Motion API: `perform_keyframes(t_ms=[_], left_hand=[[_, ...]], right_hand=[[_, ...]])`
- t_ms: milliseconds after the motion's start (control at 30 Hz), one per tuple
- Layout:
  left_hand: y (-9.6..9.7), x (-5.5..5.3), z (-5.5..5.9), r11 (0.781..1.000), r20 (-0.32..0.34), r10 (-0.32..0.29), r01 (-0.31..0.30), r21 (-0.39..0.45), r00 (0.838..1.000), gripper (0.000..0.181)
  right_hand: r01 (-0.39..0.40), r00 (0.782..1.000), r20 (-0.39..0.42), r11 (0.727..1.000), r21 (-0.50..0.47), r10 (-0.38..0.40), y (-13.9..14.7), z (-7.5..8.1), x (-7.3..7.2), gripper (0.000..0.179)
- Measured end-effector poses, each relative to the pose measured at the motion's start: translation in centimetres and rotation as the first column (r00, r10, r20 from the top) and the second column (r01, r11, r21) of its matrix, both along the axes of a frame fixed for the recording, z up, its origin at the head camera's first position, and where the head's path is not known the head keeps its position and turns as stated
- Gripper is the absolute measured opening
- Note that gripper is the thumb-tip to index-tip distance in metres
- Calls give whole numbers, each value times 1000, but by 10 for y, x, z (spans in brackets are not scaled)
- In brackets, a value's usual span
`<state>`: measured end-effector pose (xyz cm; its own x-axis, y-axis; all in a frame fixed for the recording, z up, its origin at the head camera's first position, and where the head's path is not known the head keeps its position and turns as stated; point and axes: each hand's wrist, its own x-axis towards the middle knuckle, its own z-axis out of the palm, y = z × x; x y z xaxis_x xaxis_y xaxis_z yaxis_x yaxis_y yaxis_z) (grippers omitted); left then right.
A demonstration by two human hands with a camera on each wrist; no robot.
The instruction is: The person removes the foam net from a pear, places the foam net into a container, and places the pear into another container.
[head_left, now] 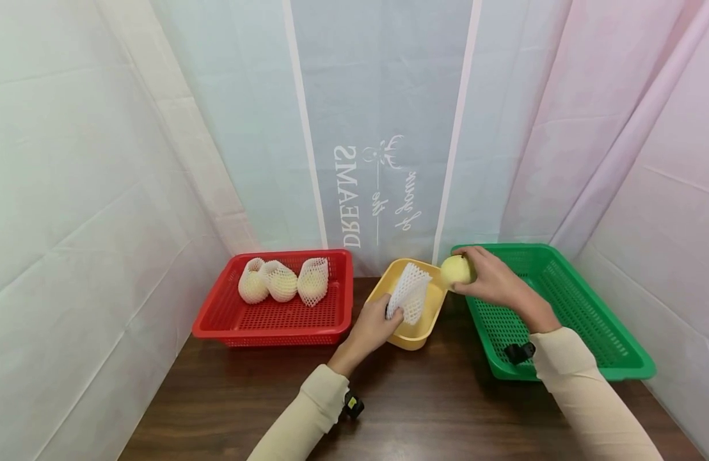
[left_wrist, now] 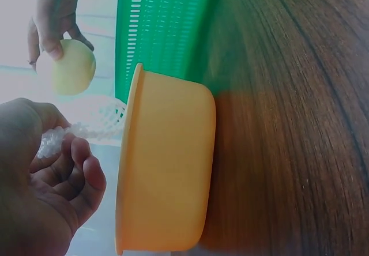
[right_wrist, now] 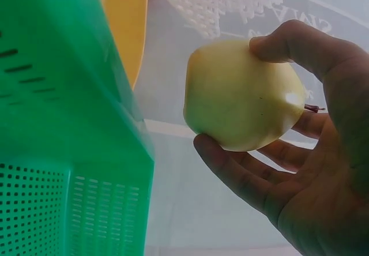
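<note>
My right hand (head_left: 493, 278) holds a pale yellow-green pear (head_left: 457, 270) between thumb and fingertips, above the gap between the yellow tub and the green basket. The right wrist view shows the bare pear (right_wrist: 242, 94) with its dark stem (right_wrist: 314, 108) towards the palm. My left hand (head_left: 373, 325) pinches a white foam net sleeve (head_left: 411, 293) over the yellow tub (head_left: 408, 342). In the left wrist view, the sleeve's bunched end (left_wrist: 52, 142) sits between thumb and fingers. The pear and the sleeve are apart.
On the left a red basket (head_left: 285, 314) contains 3 pears (head_left: 313, 282) in foam nets. A green basket (head_left: 562, 307) stands on the right, beneath my right forearm. All stand on a dark wooden table (head_left: 412, 403), with a hanging cloth (head_left: 383, 96) behind.
</note>
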<state>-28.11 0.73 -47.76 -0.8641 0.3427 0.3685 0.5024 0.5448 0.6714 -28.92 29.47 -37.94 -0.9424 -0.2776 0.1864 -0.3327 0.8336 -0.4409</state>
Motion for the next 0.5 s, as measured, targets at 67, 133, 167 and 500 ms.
perform_keyframes(t_ms=[67, 133, 167, 500], left_hand=[[1, -1, -1, 1000, 16, 6, -6, -5, 1000, 13], [3, -3, -2, 1000, 32, 13, -12, -12, 999, 14], [4, -4, -1, 1000, 37, 17, -17, -16, 999, 14], [4, -13, 3, 1000, 72, 22, -21, -15, 997, 22]], right_hand=[[1, 1000, 4, 1000, -4, -1, 2, -1, -1, 71], [4, 1000, 5, 1000, -1, -4, 4, -1, -3, 71], [6, 1000, 5, 1000, -1, -6, 5, -1, -3, 71], [22, 1000, 12, 1000, 1, -22, 12, -1, -12, 72]])
